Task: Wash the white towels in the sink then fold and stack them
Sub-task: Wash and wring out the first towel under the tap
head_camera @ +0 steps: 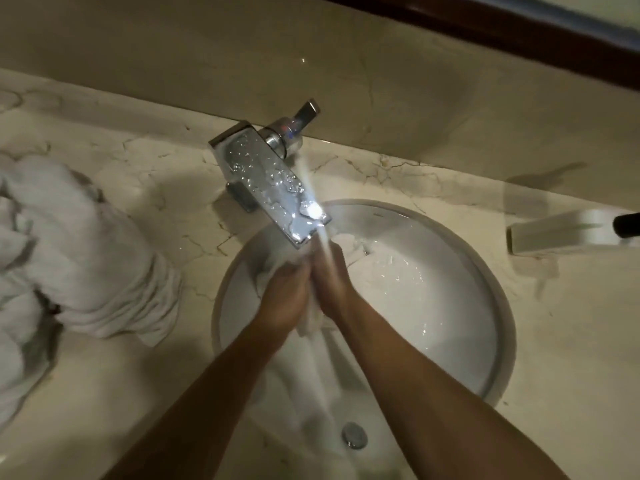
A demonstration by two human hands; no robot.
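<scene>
Under the chrome faucet, water runs down over both hands. My left hand and my right hand grip a wet white towel between them, pressed together over the round white sink. The towel hangs down from the hands into the basin, toward the drain. A heap of white towels lies on the marble counter at the left, apart from the sink.
A white soap dish with a dark object sits on the counter at the right. The marble backsplash rises behind the faucet, with a dark mirror frame above. The counter runs along the front left.
</scene>
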